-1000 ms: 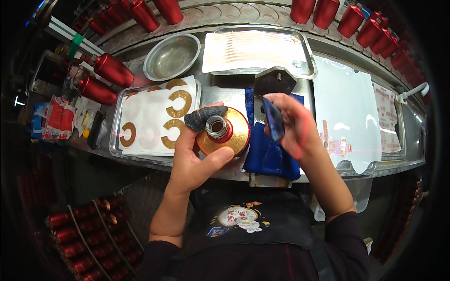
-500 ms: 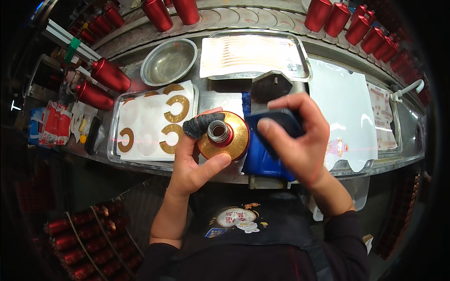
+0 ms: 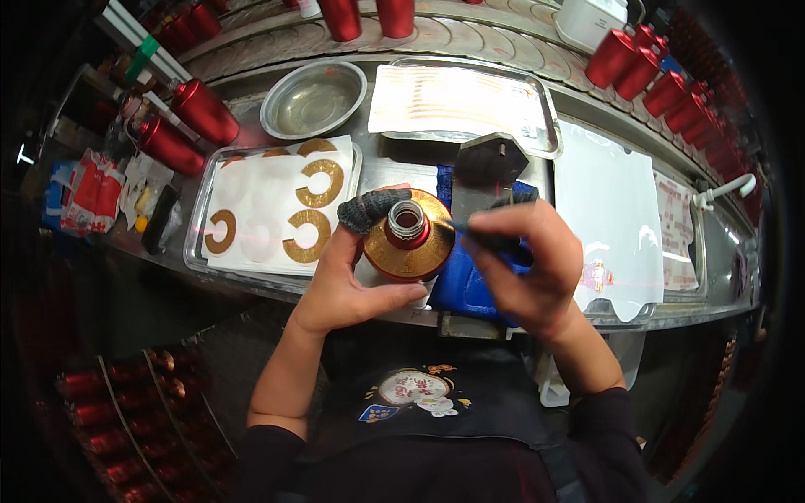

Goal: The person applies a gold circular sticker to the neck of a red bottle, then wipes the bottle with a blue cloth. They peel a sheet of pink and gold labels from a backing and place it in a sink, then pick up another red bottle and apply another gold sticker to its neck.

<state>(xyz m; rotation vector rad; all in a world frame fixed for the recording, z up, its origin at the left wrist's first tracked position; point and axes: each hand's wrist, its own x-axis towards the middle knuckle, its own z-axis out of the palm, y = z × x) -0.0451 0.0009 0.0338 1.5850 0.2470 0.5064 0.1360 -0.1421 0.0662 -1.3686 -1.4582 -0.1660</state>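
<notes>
head view: your left hand wraps around the red bottle at the centre of the frame, its grip closed on the body below the gold collar, a dark-capped finger lying across the shoulder just left of the open neck. the bottle stays where it was a second ago, held above the near edge of the surface.

your right hand has changed most. a second ago it was lifted to the right with the blue cloth hanging from it; half a second ago it was coming down over the cloth; now it sits just right of the bottle, its grip clenched on a thin dark tool whose tip touches the gold collar. the cloth lies below that hand. judging from this, wiping has given way to pressing the collar down.

left of centre a tray holds gold c-shaped decals; a steel bowl sits above it.
</notes>
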